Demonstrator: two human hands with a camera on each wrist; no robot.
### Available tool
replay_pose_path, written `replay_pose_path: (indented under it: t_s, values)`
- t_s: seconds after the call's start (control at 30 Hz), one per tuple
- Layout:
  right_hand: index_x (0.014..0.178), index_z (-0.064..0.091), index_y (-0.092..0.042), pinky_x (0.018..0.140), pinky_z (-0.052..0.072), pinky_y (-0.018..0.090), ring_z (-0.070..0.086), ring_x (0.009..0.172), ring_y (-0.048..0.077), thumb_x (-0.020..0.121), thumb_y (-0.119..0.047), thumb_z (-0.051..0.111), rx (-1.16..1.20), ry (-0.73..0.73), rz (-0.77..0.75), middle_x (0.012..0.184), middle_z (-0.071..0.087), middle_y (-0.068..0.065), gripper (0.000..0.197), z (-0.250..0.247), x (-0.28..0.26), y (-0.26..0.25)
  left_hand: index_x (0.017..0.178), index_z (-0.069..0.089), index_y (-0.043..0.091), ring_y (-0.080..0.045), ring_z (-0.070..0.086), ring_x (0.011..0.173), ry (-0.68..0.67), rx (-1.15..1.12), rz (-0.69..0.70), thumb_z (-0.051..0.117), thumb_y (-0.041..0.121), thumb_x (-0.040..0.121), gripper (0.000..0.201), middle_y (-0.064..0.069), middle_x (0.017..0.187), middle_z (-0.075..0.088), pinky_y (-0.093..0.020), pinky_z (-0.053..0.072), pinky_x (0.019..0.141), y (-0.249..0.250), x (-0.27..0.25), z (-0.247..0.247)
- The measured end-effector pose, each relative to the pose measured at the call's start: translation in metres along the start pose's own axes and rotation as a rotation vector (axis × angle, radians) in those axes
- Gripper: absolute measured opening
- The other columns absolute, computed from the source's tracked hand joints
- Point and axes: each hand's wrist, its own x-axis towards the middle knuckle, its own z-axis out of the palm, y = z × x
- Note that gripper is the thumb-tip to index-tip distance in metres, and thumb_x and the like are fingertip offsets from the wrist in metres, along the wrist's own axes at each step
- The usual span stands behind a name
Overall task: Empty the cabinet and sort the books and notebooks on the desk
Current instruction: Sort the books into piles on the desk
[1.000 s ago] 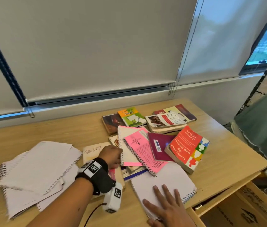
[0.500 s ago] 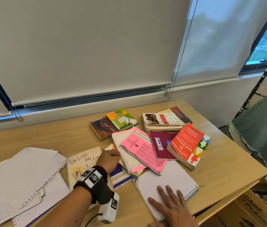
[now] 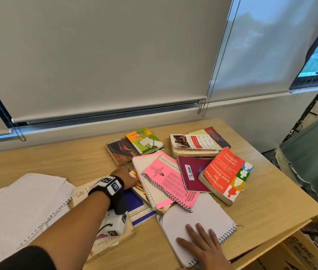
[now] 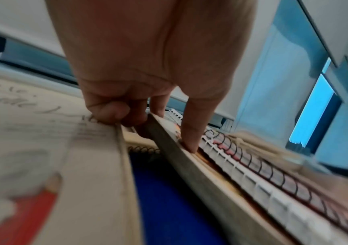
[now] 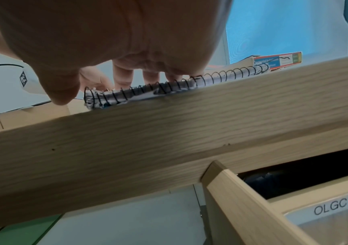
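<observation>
- Since the earlier head frames, the left hand point(image 3: 124, 177) is reached further into the pile, and the cream book with the handwritten title point(image 3: 82, 192) is now mostly covered by the forearm; the loose white sheets point(image 3: 17, 207) are shown nearer to the left edge, which is partly because the camera is turned.
- Head view: the books and notebooks are spread on the desk point(image 3: 271, 207), so the emptying seems largely done and the sorting is judged to be in hand. The right hand point(image 3: 203, 244) is laid flat, with fingers spread, on the white spiral notebook point(image 3: 197, 217) at the front edge. Behind it the pink spiral notebook point(image 3: 170, 184), the maroon booklet point(image 3: 191, 172) and the red paperback point(image 3: 224, 172) are overlapped in a heap.
- Left wrist view: the edge of a thin book with an orange cover point(image 4: 181, 159) is pinched by the left hand point(image 4: 147, 102), the thumb on top and the other fingers curled below. A blue cover point(image 4: 164, 199) is seen underneath, and white and black spiral bindings lie just beside. The picture is blurred, so motion is supposed.
- Right wrist view: the right hand point(image 5: 127, 54) is pressed on the white spiral notebook point(image 5: 147, 92), whose black coil point(image 5: 221, 77) lies along the desk edge point(image 5: 168, 132). An open drawer point(image 5: 294, 182) is seen below; its contents cannot be told.
- It is judged that one item is being drawn out for its pile while the rest is steadied.
</observation>
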Motion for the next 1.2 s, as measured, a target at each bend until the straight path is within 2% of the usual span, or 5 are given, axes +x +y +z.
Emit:
replay_pose_path:
  t_s: [0.23,0.43,0.67,0.87,1.2]
  values:
    - [0.139,0.028,-0.055,0.111,0.008,0.029,-0.006,0.15,0.012,0.076,-0.09,0.03,0.013,-0.127,0.028,0.139,0.052,-0.014,0.072,-0.009,0.002,0.002,0.084,0.063,0.01,-0.015,0.063,0.068,-0.04,-0.267,0.044,0.065,0.019,0.091,0.011,-0.004,0.081,0.067,-0.023,0.053,0.057,-0.003,-0.03,-0.032]
    - [0.144,0.007,-0.058,0.115,0.002,0.024,0.06,0.119,0.011,0.077,-0.09,0.026,0.073,-0.199,0.133,0.134,0.057,-0.019,0.076,-0.01,0.004,-0.007,0.095,0.06,0.004,-0.026,0.071,0.064,-0.034,-0.62,0.044,0.061,0.01,0.094,0.006,-0.015,0.081,0.075,-0.033,0.061,0.061,-0.049,-0.077,-0.071]
    - [0.12,0.021,-0.072,0.113,-0.013,0.025,-0.012,0.143,-0.002,0.055,-0.101,0.01,0.183,-0.152,0.031,0.147,-0.01,-0.033,0.072,-0.03,0.004,-0.01,0.106,0.053,0.003,-0.037,0.073,0.08,-0.091,-0.74,-0.229,0.056,0.007,0.097,0.011,-0.02,0.089,0.075,-0.04,0.062,0.063,-0.155,-0.104,-0.055]
    - [0.117,0.033,-0.065,0.12,0.013,0.031,0.012,0.147,0.003,0.057,-0.096,0.017,0.217,-0.241,0.132,0.153,0.015,-0.028,0.069,-0.063,0.006,-0.027,0.098,0.058,0.007,-0.02,0.065,0.058,-0.235,-0.393,-0.308,0.063,0.019,0.093,0.014,-0.016,0.086,0.076,-0.023,0.047,0.05,-0.176,-0.12,-0.049]
    - [0.127,0.059,-0.033,0.079,0.044,0.008,0.059,0.096,-0.008,0.091,-0.05,0.056,0.377,-0.169,0.177,0.112,0.063,-0.022,0.04,-0.13,0.053,-0.028,0.141,0.039,0.019,-0.021,0.055,0.106,0.026,-0.093,-0.14,0.07,0.043,0.084,0.07,-0.008,0.132,0.056,-0.031,0.042,0.084,-0.147,-0.105,-0.053]
